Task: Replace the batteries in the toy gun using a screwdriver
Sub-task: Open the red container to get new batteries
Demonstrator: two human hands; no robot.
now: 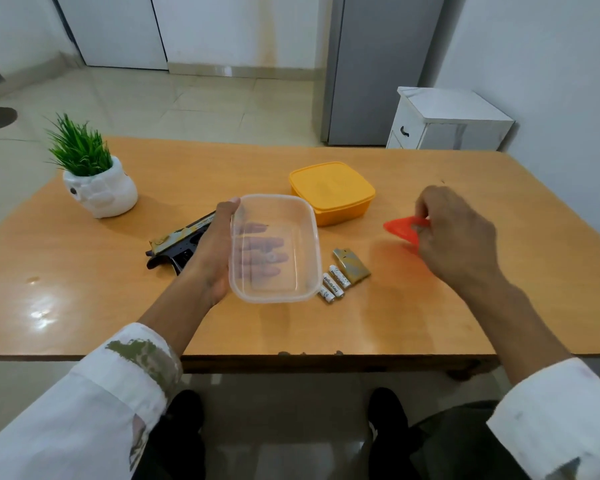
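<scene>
The left hand [210,258] cups a clear container [274,247] from beneath, fingers spread. At three o'clock, the right hand [454,233] pinches a red lid [404,228] above the table [84,299].

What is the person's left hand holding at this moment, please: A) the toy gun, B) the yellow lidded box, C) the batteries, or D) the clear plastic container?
D: the left hand is wrapped around the side of the clear plastic container, held tilted above the table, with its fingers visible through the wall; the toy gun, yellow lidded box and batteries all lie untouched on the table.
</scene>
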